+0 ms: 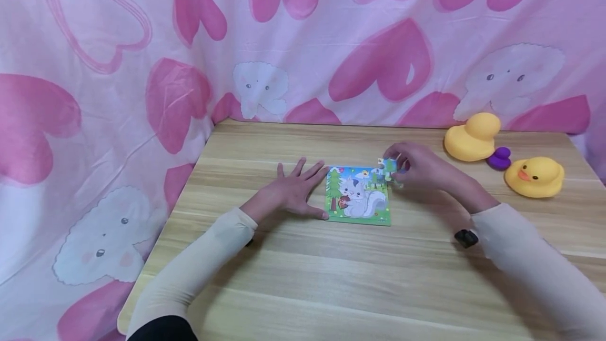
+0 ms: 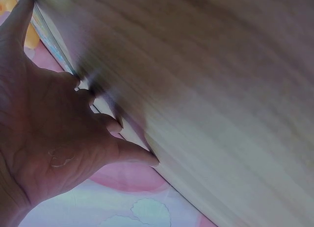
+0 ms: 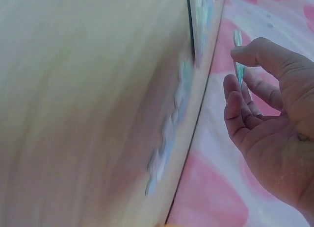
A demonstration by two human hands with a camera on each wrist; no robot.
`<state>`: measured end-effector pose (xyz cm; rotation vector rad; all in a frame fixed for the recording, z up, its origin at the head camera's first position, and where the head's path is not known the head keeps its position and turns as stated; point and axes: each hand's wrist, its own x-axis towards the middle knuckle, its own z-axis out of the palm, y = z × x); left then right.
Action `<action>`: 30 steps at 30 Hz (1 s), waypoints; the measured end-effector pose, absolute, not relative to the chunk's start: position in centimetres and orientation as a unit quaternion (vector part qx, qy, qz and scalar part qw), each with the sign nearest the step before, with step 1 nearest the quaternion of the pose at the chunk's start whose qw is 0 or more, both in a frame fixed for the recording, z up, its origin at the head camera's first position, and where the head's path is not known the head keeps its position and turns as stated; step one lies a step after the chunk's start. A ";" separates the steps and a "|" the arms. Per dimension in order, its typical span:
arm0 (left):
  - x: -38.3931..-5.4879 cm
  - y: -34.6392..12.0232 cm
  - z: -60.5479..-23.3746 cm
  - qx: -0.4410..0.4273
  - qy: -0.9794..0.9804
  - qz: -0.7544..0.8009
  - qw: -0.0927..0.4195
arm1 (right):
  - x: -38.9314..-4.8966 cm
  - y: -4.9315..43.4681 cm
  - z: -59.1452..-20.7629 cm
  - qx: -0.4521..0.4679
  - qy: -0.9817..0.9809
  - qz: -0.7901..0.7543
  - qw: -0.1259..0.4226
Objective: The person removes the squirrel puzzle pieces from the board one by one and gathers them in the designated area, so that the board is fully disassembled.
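Note:
A square jigsaw puzzle [image 1: 357, 204] with a grey-white squirrel holding an acorn lies flat on the table. My left hand [image 1: 295, 192] rests with fingers spread at its left edge, thumb at the lower left corner; in the left wrist view the palm [image 2: 54, 124] and splayed fingers show. Over the puzzle's upper right corner, my right hand [image 1: 418, 166] pinches a puzzle piece [image 1: 390, 166] between thumb and fingers. The right wrist view shows this piece [image 3: 238, 70] edge-on, lifted off the table. Beneath it, several loose pieces [image 3: 169, 129] lie beside the puzzle, largely hidden by the hand in the head view.
At the table's right stand two yellow rubber ducks, one [image 1: 471, 138] farther back and another [image 1: 535, 177] nearer. A small purple duck [image 1: 499, 158] sits between them. Behind the wooden table [image 1: 303, 278] hangs a pink curtain [image 1: 312, 41] with hearts.

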<state>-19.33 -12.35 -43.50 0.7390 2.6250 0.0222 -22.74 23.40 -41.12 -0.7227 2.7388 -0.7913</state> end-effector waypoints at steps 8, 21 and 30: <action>-19.4 -12.4 -43.5 0.265 0.942 0.009 0.207 | -21.6 28.2 -40.5 -0.209 0.940 -0.256 0.084; -19.3 -12.6 -43.5 0.266 0.941 0.014 0.210 | -19.8 34.8 -41.8 -0.154 0.956 -0.218 0.126; -19.3 -12.5 -43.4 0.265 0.941 0.022 0.211 | -19.8 35.6 -42.3 -0.163 0.958 -0.190 0.142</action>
